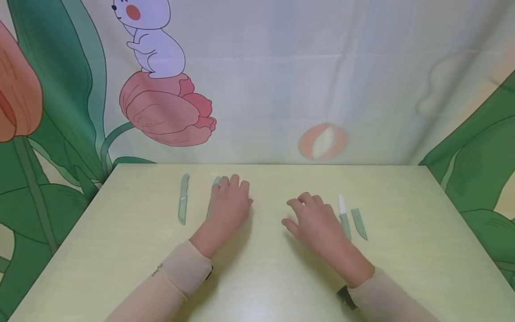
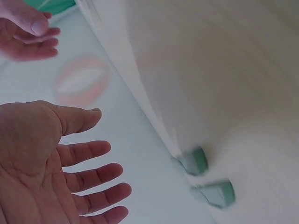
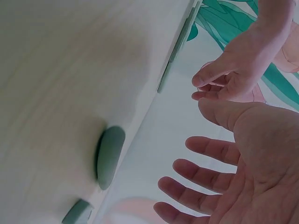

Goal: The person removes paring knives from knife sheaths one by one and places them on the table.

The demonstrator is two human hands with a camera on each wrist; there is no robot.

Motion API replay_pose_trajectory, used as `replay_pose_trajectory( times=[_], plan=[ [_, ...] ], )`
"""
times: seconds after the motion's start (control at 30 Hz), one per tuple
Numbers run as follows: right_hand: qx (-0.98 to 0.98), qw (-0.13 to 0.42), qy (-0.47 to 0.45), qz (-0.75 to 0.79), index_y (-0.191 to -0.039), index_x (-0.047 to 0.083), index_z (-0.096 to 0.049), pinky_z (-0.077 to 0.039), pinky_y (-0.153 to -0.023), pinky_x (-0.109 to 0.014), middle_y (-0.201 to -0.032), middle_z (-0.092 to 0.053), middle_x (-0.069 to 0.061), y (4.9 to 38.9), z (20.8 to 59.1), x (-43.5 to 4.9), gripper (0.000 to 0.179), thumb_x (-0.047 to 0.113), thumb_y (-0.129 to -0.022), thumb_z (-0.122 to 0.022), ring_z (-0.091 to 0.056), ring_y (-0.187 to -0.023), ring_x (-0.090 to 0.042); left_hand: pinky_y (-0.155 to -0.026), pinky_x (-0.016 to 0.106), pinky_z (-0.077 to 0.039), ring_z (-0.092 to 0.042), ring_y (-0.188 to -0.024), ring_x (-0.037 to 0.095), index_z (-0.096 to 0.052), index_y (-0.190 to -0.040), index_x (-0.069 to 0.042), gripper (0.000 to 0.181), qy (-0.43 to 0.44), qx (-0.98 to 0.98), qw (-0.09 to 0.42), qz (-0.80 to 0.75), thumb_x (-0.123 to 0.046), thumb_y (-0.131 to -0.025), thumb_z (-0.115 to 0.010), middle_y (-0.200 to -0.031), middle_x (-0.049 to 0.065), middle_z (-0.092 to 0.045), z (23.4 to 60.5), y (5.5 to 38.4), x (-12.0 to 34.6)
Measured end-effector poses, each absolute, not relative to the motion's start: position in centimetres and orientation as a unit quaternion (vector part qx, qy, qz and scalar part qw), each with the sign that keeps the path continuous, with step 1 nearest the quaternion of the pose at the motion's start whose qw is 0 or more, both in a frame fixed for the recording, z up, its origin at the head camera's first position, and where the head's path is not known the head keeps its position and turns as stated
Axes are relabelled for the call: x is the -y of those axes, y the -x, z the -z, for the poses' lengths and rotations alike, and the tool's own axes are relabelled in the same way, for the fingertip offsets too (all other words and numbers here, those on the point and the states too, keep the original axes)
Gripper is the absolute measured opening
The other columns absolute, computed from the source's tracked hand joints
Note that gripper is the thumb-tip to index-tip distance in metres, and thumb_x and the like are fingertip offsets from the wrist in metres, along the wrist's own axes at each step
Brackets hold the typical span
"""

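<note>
My left hand (image 1: 230, 202) hovers over the table's left half with fingers spread and nothing in its palm. It partly covers a green item (image 1: 216, 180), whose visible end and edge stick out past the fingers. Left of that lies a green-handled knife (image 1: 183, 199) in its green sheath. Over the right half is my right hand (image 1: 315, 219), also holding nothing, fingers apart. Just right of it lies a paring knife with a bare white blade (image 1: 342, 205) and green handle (image 3: 110, 157), the handle partly behind the hand. A loose green sheath (image 1: 359, 223) lies beside that knife.
The pale wooden table (image 1: 257, 286) runs back to a printed curtain (image 1: 257, 89) with tulips, leaves and a white cartoon animal. A dark band (image 1: 347, 297) shows at the right sleeve's cuff.
</note>
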State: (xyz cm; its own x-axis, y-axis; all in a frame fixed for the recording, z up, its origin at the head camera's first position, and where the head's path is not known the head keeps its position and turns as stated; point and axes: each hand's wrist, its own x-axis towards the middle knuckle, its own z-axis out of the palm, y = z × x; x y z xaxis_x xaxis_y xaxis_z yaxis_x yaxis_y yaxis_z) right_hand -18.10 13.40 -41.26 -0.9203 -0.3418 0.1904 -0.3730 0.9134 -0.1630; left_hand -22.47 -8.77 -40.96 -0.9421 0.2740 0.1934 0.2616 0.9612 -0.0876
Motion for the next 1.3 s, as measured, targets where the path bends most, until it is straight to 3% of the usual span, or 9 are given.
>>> replay_pose_trajectory(
  times=[0.4, 0.87, 1.1, 1.3],
  plan=[
    [0.970, 0.090, -0.208, -0.085, -0.135, 0.012, -0.070, -0.057, -0.081, -0.053, -0.126, -0.065, -0.013, 18.5, 41.7, -11.8, 0.048, 0.042, -0.098, -0.076, -0.063, -0.113, -0.040, -0.089, 0.054, -0.047, -0.054, -0.108, 0.040, -0.065, -0.121, -0.001, 0.036, 0.098, 0.992, 0.076, -0.009, -0.031, -0.102, -0.071, -0.110, 0.018, -0.056, 41.7, 26.1, 11.3],
    [0.968, 0.090, -0.216, -0.091, -0.135, 0.013, -0.070, -0.056, -0.082, -0.053, -0.127, -0.064, -0.014, 18.3, 42.1, -10.9, 0.050, 0.044, -0.097, -0.077, -0.062, -0.113, -0.040, -0.101, 0.059, -0.043, -0.048, -0.121, 0.041, -0.068, -0.118, 0.000, 0.036, 0.082, 0.996, 0.019, -0.022, -0.034, -0.106, -0.063, -0.118, 0.019, -0.055, 43.0, 31.1, 11.4],
    [0.967, 0.095, -0.218, -0.090, -0.134, 0.014, -0.070, -0.055, -0.082, -0.052, -0.127, -0.064, -0.013, 18.2, 42.3, -10.8, 0.049, 0.044, -0.097, -0.078, -0.062, -0.113, -0.039, -0.098, 0.056, -0.042, -0.048, -0.112, 0.038, -0.071, -0.106, -0.002, 0.028, 0.074, 0.996, 0.007, -0.041, -0.019, -0.109, -0.049, -0.109, 0.017, -0.052, 43.0, 32.2, 10.9],
    [0.966, 0.104, -0.218, -0.093, -0.133, 0.014, -0.071, -0.055, -0.082, -0.052, -0.125, -0.064, -0.012, 18.3, 42.4, -10.9, 0.048, 0.043, -0.096, -0.079, -0.062, -0.112, -0.039, -0.100, 0.056, -0.041, -0.047, -0.112, 0.038, -0.072, -0.113, -0.002, 0.031, 0.060, 0.995, -0.019, -0.071, -0.012, -0.108, -0.043, -0.112, 0.018, -0.052, 43.1, 32.8, 10.4]
  ],
)
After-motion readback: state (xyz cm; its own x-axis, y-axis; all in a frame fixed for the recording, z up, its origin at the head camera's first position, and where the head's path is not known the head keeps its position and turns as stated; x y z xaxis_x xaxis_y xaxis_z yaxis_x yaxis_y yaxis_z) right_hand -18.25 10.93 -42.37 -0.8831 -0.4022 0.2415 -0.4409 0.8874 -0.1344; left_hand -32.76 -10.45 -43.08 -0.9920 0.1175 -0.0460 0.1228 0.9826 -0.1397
